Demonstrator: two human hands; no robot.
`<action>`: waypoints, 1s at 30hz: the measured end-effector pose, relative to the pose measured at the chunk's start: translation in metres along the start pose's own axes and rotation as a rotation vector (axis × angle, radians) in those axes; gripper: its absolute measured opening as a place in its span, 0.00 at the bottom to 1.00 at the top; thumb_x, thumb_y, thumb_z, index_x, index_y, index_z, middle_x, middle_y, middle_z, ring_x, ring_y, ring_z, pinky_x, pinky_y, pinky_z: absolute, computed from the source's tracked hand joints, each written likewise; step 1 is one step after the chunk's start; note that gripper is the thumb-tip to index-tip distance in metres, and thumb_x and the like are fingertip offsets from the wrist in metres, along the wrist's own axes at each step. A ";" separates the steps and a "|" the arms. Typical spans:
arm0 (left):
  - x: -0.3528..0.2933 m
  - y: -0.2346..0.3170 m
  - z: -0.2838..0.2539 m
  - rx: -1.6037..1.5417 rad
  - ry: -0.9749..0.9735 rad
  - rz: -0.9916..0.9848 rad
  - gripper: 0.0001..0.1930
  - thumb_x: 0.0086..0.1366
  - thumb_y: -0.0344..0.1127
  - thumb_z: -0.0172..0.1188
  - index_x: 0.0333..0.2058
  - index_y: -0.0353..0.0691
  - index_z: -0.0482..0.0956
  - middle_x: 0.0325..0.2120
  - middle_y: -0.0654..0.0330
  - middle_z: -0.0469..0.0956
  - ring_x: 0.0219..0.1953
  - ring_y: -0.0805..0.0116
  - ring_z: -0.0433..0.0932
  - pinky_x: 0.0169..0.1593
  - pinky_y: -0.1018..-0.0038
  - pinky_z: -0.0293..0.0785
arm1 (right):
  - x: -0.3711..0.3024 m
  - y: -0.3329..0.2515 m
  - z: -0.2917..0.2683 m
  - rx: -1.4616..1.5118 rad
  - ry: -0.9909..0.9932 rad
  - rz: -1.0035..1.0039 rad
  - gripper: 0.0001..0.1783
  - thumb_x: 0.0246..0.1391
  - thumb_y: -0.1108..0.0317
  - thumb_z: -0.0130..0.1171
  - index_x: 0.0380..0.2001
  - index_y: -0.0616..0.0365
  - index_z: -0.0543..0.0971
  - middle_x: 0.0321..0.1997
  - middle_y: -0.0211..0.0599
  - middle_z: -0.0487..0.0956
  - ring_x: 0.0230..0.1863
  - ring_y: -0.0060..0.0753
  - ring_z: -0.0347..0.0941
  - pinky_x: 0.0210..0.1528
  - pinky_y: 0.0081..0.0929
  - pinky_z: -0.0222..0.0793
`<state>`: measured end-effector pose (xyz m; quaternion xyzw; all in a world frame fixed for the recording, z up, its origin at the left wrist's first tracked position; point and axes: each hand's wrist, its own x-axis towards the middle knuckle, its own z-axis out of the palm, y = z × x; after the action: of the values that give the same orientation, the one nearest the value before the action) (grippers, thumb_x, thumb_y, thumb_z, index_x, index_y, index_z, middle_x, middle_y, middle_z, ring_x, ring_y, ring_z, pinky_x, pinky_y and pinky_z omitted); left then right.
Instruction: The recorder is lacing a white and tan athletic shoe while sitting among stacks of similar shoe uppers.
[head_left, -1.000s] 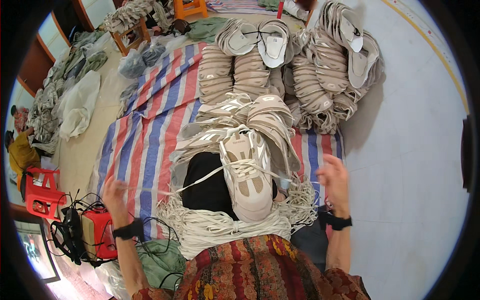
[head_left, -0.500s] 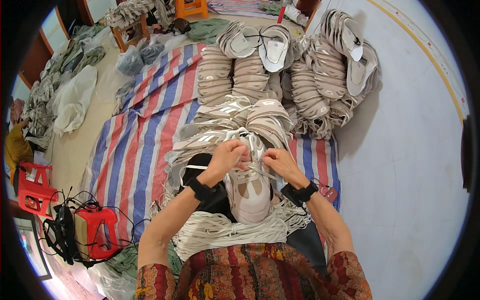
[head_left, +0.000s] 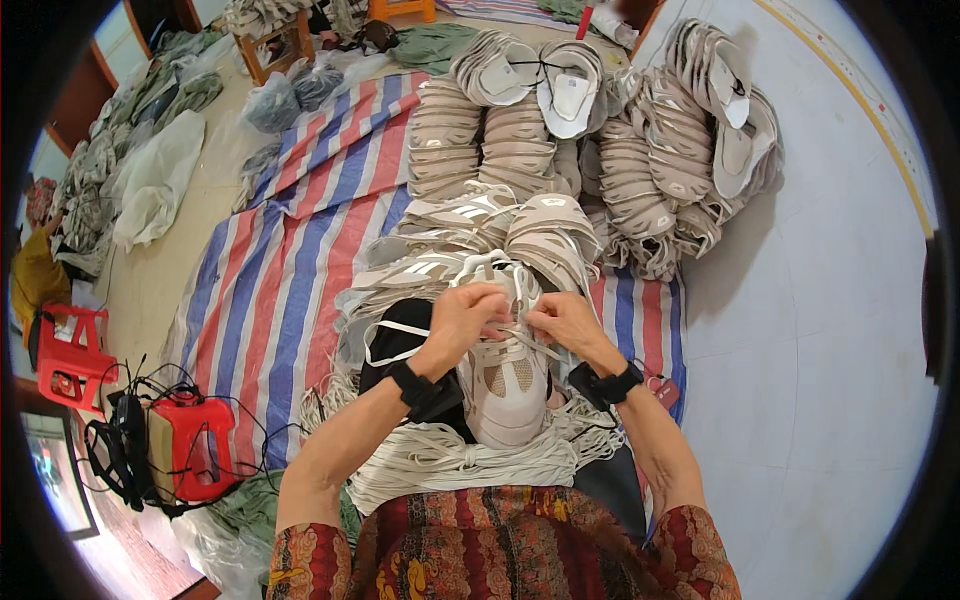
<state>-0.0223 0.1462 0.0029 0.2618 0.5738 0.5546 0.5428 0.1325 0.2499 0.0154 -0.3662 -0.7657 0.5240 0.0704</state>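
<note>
A beige and white shoe upper (head_left: 507, 405) with mesh panels lies toe toward me, over my lap. My left hand (head_left: 465, 318) is closed at the left side of its lacing, its fingertips in a pinch by the eyelets. Out from under that hand a loose white shoelace (head_left: 382, 358) loops to the left. My right hand (head_left: 565, 325) pinches the lace at the right row of eyelets, thumb against forefinger. The exact spot where the left fingertips grip is partly hidden by the hand.
A bundle of white laces (head_left: 450, 462) lies across my lap. Beyond the shoe are stacked shoe uppers (head_left: 440, 140), with more tied stacks (head_left: 640, 180) to the right. They rest on a striped tarp (head_left: 270, 290). Red plastic stools (head_left: 205, 450) and black cables stand at the left.
My left hand has moved slightly right and down, closer to the right hand. The lace loop on the left has opened wider. The whole view has shifted a little.
</note>
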 end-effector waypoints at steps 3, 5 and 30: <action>-0.011 -0.009 -0.021 -0.054 0.328 0.229 0.08 0.58 0.28 0.53 0.35 0.32 0.77 0.23 0.60 0.77 0.25 0.76 0.76 0.26 0.82 0.73 | -0.001 -0.009 0.001 -0.260 0.171 -0.126 0.09 0.42 0.66 0.57 0.21 0.63 0.76 0.18 0.39 0.75 0.21 0.44 0.70 0.27 0.34 0.65; -0.017 -0.026 -0.038 0.057 0.332 0.212 0.07 0.58 0.28 0.53 0.33 0.32 0.77 0.22 0.60 0.77 0.25 0.76 0.76 0.24 0.82 0.73 | 0.009 -0.016 0.010 -0.441 0.398 -0.803 0.07 0.44 0.68 0.56 0.25 0.61 0.76 0.22 0.39 0.74 0.25 0.45 0.70 0.30 0.34 0.66; -0.025 -0.041 -0.030 0.665 0.259 0.410 0.05 0.60 0.30 0.53 0.26 0.35 0.72 0.18 0.64 0.73 0.18 0.81 0.69 0.21 0.85 0.65 | 0.012 -0.023 0.045 -0.487 -0.098 -0.526 0.15 0.41 0.68 0.50 0.35 0.55 0.78 0.26 0.41 0.70 0.27 0.44 0.69 0.30 0.36 0.64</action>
<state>-0.0304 0.1023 -0.0329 0.4599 0.7211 0.4642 0.2301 0.0905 0.2193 0.0122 -0.1373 -0.9385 0.3074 0.0766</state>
